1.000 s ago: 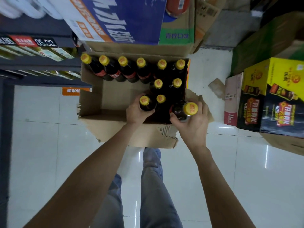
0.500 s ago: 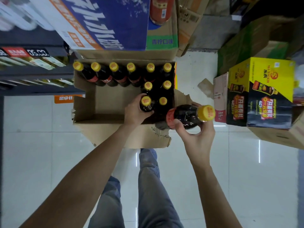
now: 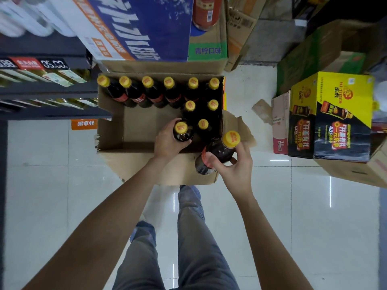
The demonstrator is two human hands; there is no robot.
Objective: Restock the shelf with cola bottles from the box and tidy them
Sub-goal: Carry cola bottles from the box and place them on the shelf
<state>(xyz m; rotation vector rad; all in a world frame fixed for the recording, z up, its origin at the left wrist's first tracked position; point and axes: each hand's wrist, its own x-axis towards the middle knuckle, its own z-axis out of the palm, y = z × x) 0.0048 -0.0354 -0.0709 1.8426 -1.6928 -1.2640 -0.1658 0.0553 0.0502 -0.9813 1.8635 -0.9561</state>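
An open cardboard box [image 3: 134, 130] on the floor holds several dark cola bottles with yellow caps [image 3: 170, 83], most along its far side. My left hand [image 3: 167, 141] grips the neck of one bottle [image 3: 181, 130] still standing in the box. My right hand [image 3: 234, 164] holds another cola bottle [image 3: 219, 150] by its body, lifted clear above the box's near right corner, cap tilted up and to the right. The dark shelf [image 3: 46, 88] with price tags stands at the left.
A blue and white carton [image 3: 134, 28] lies behind the box. A yellow and black drinks carton [image 3: 330, 114] and brown boxes [image 3: 356, 168] stand at the right. My legs in jeans [image 3: 188, 237] are below, on white floor tiles.
My right hand lifted its bottle out of the box, swung it out to the right, then brought it back more upright over the near corner. My left hand stayed on its bottle.
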